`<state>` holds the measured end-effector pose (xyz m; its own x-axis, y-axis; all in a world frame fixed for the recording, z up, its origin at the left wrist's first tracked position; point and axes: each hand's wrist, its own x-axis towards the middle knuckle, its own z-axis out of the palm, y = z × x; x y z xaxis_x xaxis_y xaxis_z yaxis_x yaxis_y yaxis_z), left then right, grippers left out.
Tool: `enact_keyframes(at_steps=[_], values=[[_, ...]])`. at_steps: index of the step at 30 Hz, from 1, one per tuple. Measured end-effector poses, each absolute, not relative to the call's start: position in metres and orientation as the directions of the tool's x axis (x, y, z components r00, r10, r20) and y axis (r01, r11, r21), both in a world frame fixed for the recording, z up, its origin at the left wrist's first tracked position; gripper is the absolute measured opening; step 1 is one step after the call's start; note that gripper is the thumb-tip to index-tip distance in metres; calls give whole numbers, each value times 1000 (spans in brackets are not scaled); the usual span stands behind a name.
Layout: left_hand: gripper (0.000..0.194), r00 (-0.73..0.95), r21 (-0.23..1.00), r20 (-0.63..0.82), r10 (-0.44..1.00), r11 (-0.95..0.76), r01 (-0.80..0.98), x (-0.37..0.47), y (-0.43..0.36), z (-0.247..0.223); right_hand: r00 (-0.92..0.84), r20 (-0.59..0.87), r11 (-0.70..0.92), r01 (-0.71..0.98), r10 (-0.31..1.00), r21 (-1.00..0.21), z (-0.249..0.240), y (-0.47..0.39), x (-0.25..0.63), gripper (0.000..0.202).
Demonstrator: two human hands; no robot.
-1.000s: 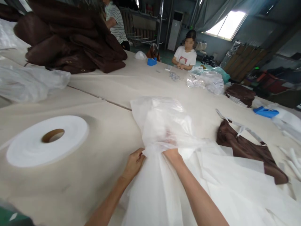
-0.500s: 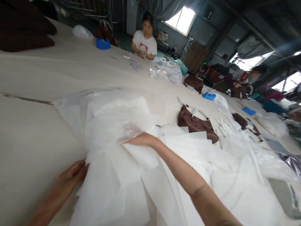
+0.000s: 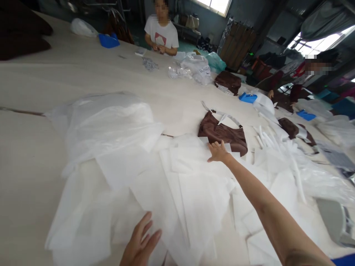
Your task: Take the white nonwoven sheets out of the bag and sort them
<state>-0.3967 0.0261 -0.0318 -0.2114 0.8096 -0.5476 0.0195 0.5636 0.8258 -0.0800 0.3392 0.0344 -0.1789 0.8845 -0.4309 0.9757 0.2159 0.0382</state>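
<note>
Workshop, we'd say, one handling bags. Big pale worktable (image 3: pixel 24 155) under our left hand (image 3: pixel 141 240) and right hand (image 3: pixel 218 151), loose white sheets (image 3: pixel 199 195) spread around both. Brown bag (image 3: pixel 212 127) just past the right hand, second brown bag (image 3: pixel 229 81) farther ahead. Beyond the hands we see plastic bags (image 3: pixel 195 66), a co-worker (image 3: pixel 162 37) at the table's far edge, a window (image 3: pixel 321 42) far right.

The white sheets (image 3: pixel 199 190) look thin, papery and matt, faintly see-through. The milky bag (image 3: pixel 108 120) seems soft plastic film with a dull sheen. The brown handbag (image 3: pixel 219 132) appears leather-like, creased, slightly shiny. The bench (image 3: pixel 24 162) is smooth and matt; the clear wrapping (image 3: pixel 179 71), glossy crinkled plastic.
</note>
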Motion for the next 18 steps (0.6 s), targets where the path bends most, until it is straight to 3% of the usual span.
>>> enact_keyframes(at_steps=[2,8,10,14,18], values=[[91,-297,780,-590,750,625,29,-377,47,-36,-197,-433,240,970,880,48,29,341,-73,92],[88,-467,726,-631,619,684,-75,-358,91,-22,-240,-428,250,968,871,-32,24,348,-65,111],[71,-454,731,-642,618,671,-121,-352,99,-11,-226,-462,207,974,858,-93,26,353,-64,93],[51,-384,721,-686,618,647,-247,-336,111,2,-197,-540,26,951,818,-308,30,360,-50,38],[34,-402,679,-731,551,646,-348,-330,120,-1,-109,-574,-235,839,812,-491,24,350,-24,36]])
